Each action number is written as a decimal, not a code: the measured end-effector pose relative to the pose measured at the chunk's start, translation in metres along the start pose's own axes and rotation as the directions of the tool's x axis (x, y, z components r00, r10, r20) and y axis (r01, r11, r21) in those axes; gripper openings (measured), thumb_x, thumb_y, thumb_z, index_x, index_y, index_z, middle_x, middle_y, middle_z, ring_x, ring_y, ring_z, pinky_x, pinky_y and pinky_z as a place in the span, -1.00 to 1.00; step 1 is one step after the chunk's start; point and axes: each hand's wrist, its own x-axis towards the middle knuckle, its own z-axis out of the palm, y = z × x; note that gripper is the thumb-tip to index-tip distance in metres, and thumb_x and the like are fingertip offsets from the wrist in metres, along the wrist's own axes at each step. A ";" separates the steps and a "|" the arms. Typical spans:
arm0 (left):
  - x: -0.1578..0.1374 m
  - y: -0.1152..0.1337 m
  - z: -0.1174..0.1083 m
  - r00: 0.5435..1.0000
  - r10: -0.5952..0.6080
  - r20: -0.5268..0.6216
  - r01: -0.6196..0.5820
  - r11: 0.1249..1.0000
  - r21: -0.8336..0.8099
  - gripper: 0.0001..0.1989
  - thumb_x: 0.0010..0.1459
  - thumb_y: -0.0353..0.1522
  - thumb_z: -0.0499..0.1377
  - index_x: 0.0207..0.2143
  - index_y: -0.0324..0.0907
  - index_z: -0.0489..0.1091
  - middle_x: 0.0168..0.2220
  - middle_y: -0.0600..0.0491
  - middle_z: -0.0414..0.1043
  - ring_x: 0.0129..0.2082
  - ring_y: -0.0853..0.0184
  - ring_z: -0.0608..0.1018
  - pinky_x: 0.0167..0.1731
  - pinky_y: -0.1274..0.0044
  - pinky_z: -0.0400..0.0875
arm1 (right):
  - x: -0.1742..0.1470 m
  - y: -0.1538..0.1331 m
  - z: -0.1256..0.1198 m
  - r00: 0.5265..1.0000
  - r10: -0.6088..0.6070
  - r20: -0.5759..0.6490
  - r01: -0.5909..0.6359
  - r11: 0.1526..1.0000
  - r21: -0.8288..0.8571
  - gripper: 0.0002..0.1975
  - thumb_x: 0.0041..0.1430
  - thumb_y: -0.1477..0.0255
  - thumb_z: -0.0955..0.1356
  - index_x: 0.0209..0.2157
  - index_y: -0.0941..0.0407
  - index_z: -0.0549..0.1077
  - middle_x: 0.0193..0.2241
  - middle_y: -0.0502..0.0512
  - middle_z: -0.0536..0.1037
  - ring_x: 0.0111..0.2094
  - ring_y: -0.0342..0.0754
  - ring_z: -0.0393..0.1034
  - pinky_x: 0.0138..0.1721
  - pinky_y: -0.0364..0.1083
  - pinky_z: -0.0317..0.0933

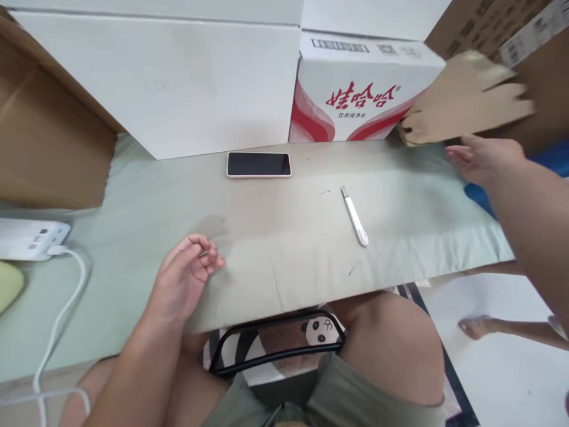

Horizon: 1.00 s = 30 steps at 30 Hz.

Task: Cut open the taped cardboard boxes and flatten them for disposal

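On the right, my right hand (484,157) is closed at the lower edge of a torn, flat piece of brown cardboard (466,104). The cardboard is tilted and its upper right part is blurred. My left hand (189,270) hovers over the near left part of the table, fingers loosely curled and apart, nothing in it. Between the hands lies a white utility knife (354,216) with its tip pointing away from me. A phone (258,165) with a dark screen lies farther back.
A pale cloth covers the table (267,231). White boxes (200,83) and a red-and-white water carton (355,89) line the back. A brown cardboard box (48,118) stands left, near a white power strip (31,239) with a cable (66,308). Another person's foot (475,327) shows lower right.
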 end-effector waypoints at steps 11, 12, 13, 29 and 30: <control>-0.005 0.008 0.009 0.992 0.107 -0.069 -0.108 0.994 -0.008 -0.60 -0.32 -0.34 0.58 -0.40 -0.12 0.50 -0.40 0.11 0.50 -0.50 0.47 0.50 -0.52 0.68 0.47 | -0.078 0.027 0.032 0.890 0.232 0.392 -0.213 0.973 -0.092 -0.76 0.32 0.67 0.34 -0.44 0.18 0.43 -0.45 0.19 0.58 -0.44 -0.16 0.56 -0.18 -0.09 0.43; -0.008 0.010 0.009 0.987 0.136 -0.089 -0.138 0.990 -0.014 -0.59 -0.32 -0.40 0.56 -0.39 -0.12 0.49 -0.36 0.12 0.50 -0.49 0.49 0.50 -0.51 0.70 0.46 | -0.088 0.021 0.034 0.881 0.215 0.422 -0.191 0.977 -0.099 -0.77 0.33 0.65 0.34 -0.43 0.17 0.44 -0.45 0.18 0.58 -0.44 -0.16 0.56 -0.19 -0.10 0.43; -0.011 0.012 0.009 0.980 0.164 -0.109 -0.167 0.986 -0.020 -0.58 -0.33 -0.46 0.54 -0.38 -0.12 0.47 -0.32 0.13 0.50 -0.47 0.50 0.50 -0.49 0.71 0.46 | -0.100 0.014 0.037 0.871 0.196 0.451 -0.168 0.981 -0.102 -0.78 0.34 0.63 0.34 -0.42 0.17 0.46 -0.45 0.17 0.58 -0.44 -0.15 0.56 -0.21 -0.10 0.43; -0.031 0.046 -0.030 0.948 0.272 -0.165 -0.302 0.932 -0.201 -0.78 -0.31 -0.51 0.25 -0.48 -0.15 0.40 -0.38 0.12 0.37 -0.41 0.45 0.41 -0.45 0.61 0.29 | -0.441 -0.144 0.247 -0.232 -0.634 0.738 0.685 0.432 0.586 -0.74 0.24 0.62 0.29 -0.11 0.06 0.46 0.05 0.07 0.54 0.11 -0.02 0.43 0.19 0.01 0.34; -0.032 0.047 -0.032 0.947 0.271 -0.169 -0.304 0.929 -0.210 -0.80 -0.29 -0.49 0.23 -0.49 -0.14 0.40 -0.42 0.12 0.35 -0.43 0.45 0.39 -0.45 0.60 0.27 | -0.458 -0.154 0.253 -0.314 -0.642 0.700 0.700 0.342 0.627 -0.72 0.25 0.61 0.27 -0.06 0.05 0.43 0.15 0.03 0.48 0.17 -0.03 0.37 0.22 0.01 0.32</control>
